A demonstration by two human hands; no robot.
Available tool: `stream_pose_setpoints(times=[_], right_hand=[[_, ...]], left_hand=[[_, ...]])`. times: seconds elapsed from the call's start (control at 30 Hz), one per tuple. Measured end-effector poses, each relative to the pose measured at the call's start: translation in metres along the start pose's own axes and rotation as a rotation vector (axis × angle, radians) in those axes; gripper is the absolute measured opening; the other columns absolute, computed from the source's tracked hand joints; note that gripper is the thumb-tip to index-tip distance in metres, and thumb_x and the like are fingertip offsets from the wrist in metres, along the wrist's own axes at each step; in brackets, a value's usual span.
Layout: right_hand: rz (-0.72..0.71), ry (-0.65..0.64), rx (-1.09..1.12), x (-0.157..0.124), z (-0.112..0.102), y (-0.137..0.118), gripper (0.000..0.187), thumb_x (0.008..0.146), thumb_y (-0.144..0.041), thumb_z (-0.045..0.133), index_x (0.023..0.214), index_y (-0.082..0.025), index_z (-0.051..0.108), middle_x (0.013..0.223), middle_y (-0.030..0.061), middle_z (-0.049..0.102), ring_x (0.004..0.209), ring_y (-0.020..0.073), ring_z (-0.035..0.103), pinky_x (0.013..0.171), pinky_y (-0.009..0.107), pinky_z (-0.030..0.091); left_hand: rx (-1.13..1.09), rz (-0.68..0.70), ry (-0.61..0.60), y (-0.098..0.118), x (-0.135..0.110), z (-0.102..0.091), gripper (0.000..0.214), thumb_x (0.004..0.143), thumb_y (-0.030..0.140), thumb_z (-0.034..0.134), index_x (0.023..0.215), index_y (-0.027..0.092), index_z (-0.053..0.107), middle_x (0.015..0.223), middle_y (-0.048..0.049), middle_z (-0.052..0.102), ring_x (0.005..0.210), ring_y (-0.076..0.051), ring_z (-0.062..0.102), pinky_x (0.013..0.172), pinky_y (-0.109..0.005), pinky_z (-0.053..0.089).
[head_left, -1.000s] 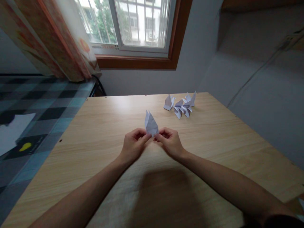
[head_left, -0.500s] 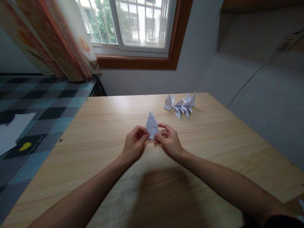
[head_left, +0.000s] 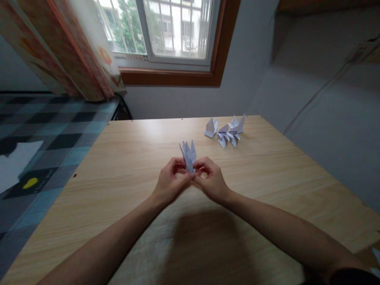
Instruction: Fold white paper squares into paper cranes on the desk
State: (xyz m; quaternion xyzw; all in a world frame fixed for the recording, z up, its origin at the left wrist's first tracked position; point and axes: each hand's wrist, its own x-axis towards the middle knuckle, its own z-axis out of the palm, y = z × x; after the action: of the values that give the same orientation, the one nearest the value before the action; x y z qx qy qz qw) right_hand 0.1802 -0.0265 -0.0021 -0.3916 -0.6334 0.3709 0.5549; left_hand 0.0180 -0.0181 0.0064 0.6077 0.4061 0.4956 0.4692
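Note:
A small white folded paper figure (head_left: pixel 189 155) stands between my hands over the middle of the table, its several pointed flaps fanned upward. My left hand (head_left: pixel 173 177) pinches its lower left side, with the thumb reaching across the base. On the other side, my right hand (head_left: pixel 210 176) grips the lower right edge between thumb and curled fingers. Both thumbs meet near the bottom of the paper and hide part of it.
Several similar folded paper figures (head_left: pixel 228 132) sit in a group at the table's back right. The wooden table (head_left: pixel 124 158) ends near a wall below a window. A checkered bed (head_left: pixel 68 126) with a white sheet of paper (head_left: pixel 22 158) lies to the left.
The paper figure has turned from its flat face to an angled view, its points now spread apart. Both thumbs have come together at its base.

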Motion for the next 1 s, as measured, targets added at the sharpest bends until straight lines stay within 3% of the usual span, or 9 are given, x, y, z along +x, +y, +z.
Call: stream_pose_setpoints(times=[0.1,0.33,0.5,0.7,0.87,1.0], right_hand=[[-0.094,-0.028,-0.055,-0.001,-0.002,0.000,0.018,0.076,-0.030,0.077,0.087,-0.023,0.064,0.088,0.0010,0.065,0.082,0.0165,0.061,0.071,0.030,0.050],[-0.054,0.003,-0.020,-0.002,-0.002,0.008,0.035,0.069,-0.030,0.084,0.092,-0.024,0.058,0.091,-0.0005,0.064,0.084,0.0168,0.062,0.078,0.032,0.052],[-0.068,-0.031,0.095,0.003,-0.004,0.011,0.029,0.073,-0.033,0.082,0.087,-0.022,0.060,0.120,0.0057,0.058,0.110,0.0209,0.060,0.090,0.036,0.053],[0.073,-0.047,0.102,0.002,-0.002,0.009,0.036,0.066,-0.034,0.086,0.089,-0.022,0.060,0.087,-0.0012,0.064,0.080,0.0162,0.063,0.078,0.033,0.053],[0.125,-0.075,0.188,0.003,-0.002,0.010,0.026,0.071,-0.031,0.082,0.085,-0.020,0.064,0.084,0.0003,0.068,0.076,0.0153,0.064,0.075,0.030,0.052],[0.185,-0.008,0.292,0.006,-0.002,0.013,0.027,0.072,-0.029,0.079,0.090,-0.022,0.060,0.080,-0.0018,0.069,0.074,0.0141,0.066,0.072,0.027,0.053]], left_hand=[[-0.031,-0.001,-0.038,-0.001,-0.001,0.001,0.030,0.071,0.026,0.079,0.093,0.016,0.061,0.088,-0.0035,0.072,0.080,-0.017,0.068,0.075,-0.029,0.052],[-0.144,-0.029,-0.066,0.000,-0.001,0.000,0.024,0.074,0.024,0.075,0.093,0.016,0.064,0.087,-0.0038,0.072,0.081,-0.017,0.068,0.076,-0.029,0.052],[-0.134,0.007,-0.046,0.003,-0.001,0.001,0.019,0.078,0.024,0.072,0.094,0.015,0.069,0.090,-0.0053,0.073,0.085,-0.018,0.069,0.081,-0.031,0.053],[-0.061,0.027,-0.003,0.001,0.000,-0.001,0.019,0.074,0.025,0.076,0.090,0.016,0.069,0.086,-0.0031,0.073,0.078,-0.017,0.068,0.076,-0.030,0.053],[0.013,0.043,0.030,-0.002,0.001,-0.002,0.019,0.072,0.027,0.078,0.085,0.017,0.068,0.082,-0.0019,0.072,0.075,-0.017,0.066,0.073,-0.029,0.052],[0.004,0.049,0.085,-0.005,0.001,-0.002,0.018,0.075,0.026,0.075,0.087,0.017,0.065,0.081,-0.0018,0.070,0.075,-0.015,0.065,0.073,-0.028,0.051]])
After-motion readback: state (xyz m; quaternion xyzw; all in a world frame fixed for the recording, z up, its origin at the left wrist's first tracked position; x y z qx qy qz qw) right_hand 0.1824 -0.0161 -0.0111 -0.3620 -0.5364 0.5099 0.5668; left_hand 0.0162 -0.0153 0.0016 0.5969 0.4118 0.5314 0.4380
